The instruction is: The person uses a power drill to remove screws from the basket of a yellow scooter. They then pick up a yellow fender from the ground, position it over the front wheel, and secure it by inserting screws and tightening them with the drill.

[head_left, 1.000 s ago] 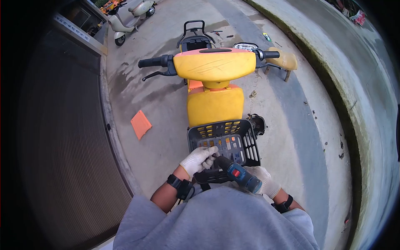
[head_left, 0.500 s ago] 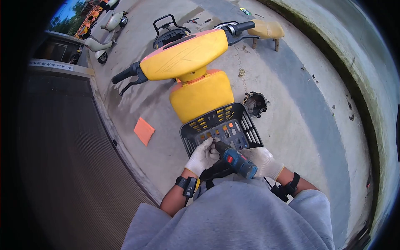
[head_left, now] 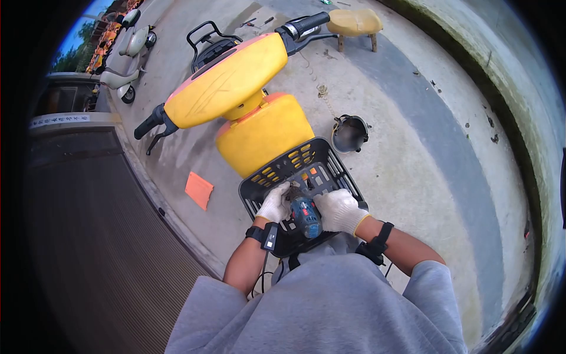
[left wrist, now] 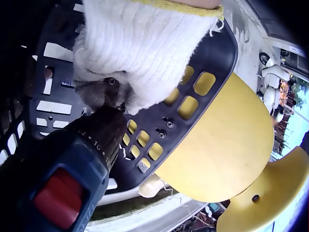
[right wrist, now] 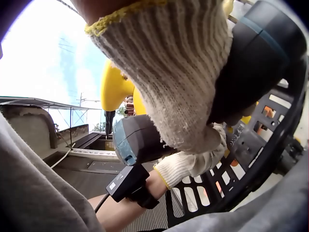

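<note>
Both hands wear white knit gloves and work inside a black slotted basket (head_left: 339,168) on the front of a yellow scooter (head_left: 265,133). The right hand (head_left: 339,210) grips a blue cordless drill (head_left: 306,218) by its handle. At the drill's chuck, the left hand (head_left: 275,202) pinches something small, with dirty fingertips. In the left wrist view the left hand (left wrist: 137,53) is curled at the chuck (left wrist: 104,130), and two screws (left wrist: 165,128) stand in the basket wall. The right wrist view shows the right hand (right wrist: 178,92) around the drill (right wrist: 140,140).
An orange panel (head_left: 199,190) lies on the concrete at the left. Right of the basket is a dark round bucket-like object (head_left: 350,134). A yellowish stool (head_left: 355,22) stands behind the handlebar, with tools (head_left: 252,25) nearby on the ground. Other scooters (head_left: 121,78) are parked at upper left.
The head view has turned, so the scooter appears tilted and further left. The drill has moved further into the basket and points more toward the scooter, with the left hand still at its chuck.
</note>
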`<state>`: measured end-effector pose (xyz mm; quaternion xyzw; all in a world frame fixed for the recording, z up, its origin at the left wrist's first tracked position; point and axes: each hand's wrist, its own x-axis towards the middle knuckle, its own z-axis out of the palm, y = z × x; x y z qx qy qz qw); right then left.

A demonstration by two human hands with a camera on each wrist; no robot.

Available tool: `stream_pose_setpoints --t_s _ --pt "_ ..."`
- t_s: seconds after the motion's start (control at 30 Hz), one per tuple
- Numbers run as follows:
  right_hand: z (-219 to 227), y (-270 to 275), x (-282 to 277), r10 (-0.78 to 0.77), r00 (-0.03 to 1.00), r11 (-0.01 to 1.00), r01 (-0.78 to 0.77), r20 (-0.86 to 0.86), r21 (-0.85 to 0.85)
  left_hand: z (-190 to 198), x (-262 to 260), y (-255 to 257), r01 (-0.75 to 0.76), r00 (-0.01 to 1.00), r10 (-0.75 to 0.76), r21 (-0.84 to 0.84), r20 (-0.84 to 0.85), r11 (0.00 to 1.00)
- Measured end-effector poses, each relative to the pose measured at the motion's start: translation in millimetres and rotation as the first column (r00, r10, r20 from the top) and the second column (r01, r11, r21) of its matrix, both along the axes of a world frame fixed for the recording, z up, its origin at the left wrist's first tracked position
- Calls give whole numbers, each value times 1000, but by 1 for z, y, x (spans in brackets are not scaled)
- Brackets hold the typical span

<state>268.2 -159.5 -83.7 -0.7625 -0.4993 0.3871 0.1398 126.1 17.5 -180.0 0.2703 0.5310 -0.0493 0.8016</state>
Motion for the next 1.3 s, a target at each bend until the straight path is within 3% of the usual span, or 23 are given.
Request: stream_pose_setpoints --t_s 0.17,0.43,0.57,0.87,0.97,1.17,1.3 --pt "-12 5 1 65 998 997 -64 12 -37 -12 -2 4 28 999 -29 -19 -27 999" --pt "-7 -7 14 108 994 994 -107 14 -23 14 3 -2 21 998 -21 0 58 1000" --pt "-23 2 7 111 992 993 -113 68 33 -21 -2 4 37 999 -36 -20 34 999" --pt "-30 24 3 86 995 996 -86 50 -7 -24 2 17 -89 996 89 -30 6 996" --pt "-34 24 2 183 980 983 -180 81 -40 -17 6 20 -19 999 18 -8 -35 1000" --pt "-39 23 1 157 984 988 -155 87 -26 -24 7 16 -83 995 86 49 -50 995" --pt "-40 21 0 160 983 987 -158 89 -33 -24 7 18 -13 998 17 62 -69 998"
